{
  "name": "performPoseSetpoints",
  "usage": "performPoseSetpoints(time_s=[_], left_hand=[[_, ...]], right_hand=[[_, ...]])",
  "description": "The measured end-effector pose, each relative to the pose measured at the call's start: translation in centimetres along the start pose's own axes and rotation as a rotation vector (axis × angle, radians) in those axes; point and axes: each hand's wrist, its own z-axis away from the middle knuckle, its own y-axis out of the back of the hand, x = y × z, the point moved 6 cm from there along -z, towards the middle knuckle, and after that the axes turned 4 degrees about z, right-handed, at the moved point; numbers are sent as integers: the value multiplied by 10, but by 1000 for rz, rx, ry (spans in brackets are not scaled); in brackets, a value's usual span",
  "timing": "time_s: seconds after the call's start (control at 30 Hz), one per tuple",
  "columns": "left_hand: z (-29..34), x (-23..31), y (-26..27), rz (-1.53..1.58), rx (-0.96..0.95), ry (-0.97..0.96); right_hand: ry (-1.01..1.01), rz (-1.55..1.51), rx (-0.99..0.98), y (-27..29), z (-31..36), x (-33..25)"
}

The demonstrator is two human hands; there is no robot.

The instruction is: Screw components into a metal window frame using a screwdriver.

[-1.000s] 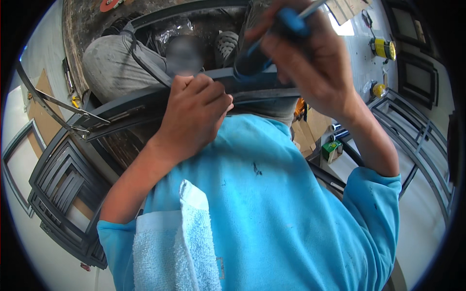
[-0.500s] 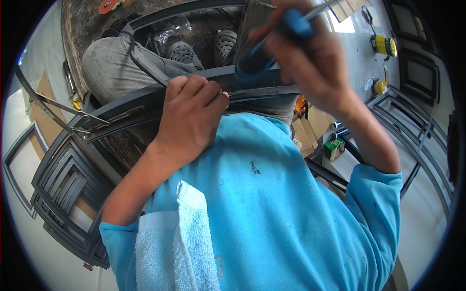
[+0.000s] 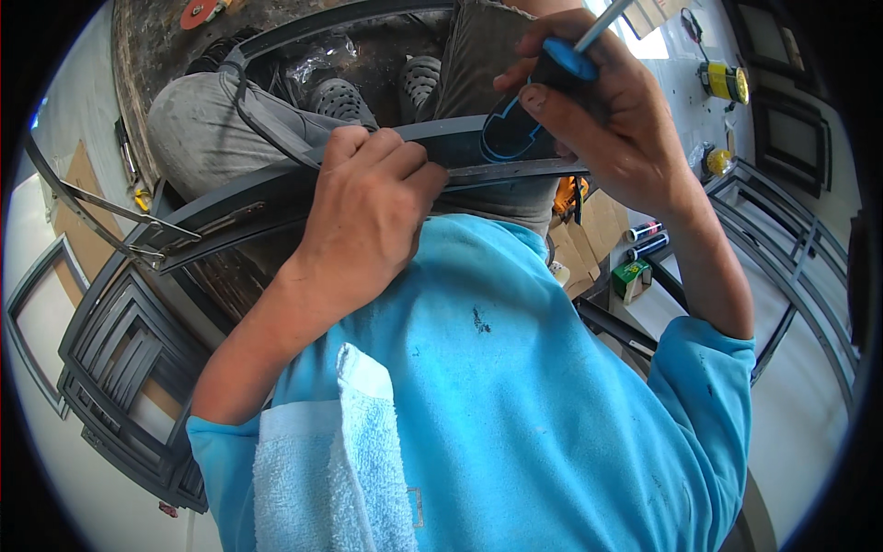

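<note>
A screwdriver (image 3: 570,61) with a black and blue handle is gripped in my right hand (image 3: 621,115), its pale shaft pointing up and away to the right. The butt of the handle is down at the near bar of a dark grey frame (image 3: 262,198) lying across my lap; whether it touches the bar I cannot tell. My left hand (image 3: 368,202) is closed at the same bar, left of the screwdriver, fingers curled over its edge. Its fingertips are hidden, so anything small under them does not show. A metal hinge arm (image 3: 166,225) sticks out from the frame's left end.
Stacked dark frames (image 3: 129,340) stand at the left, and grey frames (image 3: 782,248) lie at the right. Near my right side are a green box (image 3: 632,279), tubes (image 3: 649,245) and cardboard (image 3: 589,241). A yellow-labelled container (image 3: 727,83) stands farther right. A red disc (image 3: 200,12) lies far left.
The screwdriver has come down, its handle butt now lower at the frame's near bar, and the blur is gone from my right hand. My left hand has shifted slightly right along the bar.
</note>
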Motion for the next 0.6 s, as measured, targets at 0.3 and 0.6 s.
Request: performPoseSetpoints(time_s=[0.3, 0.6], left_hand=[[9, -3, -4, -81, -28, 82], [28, -7, -2, -73, 67, 22]], right_hand=[[431, 131, 19, -5, -16, -21], [220, 212, 122, -26, -25, -29]])
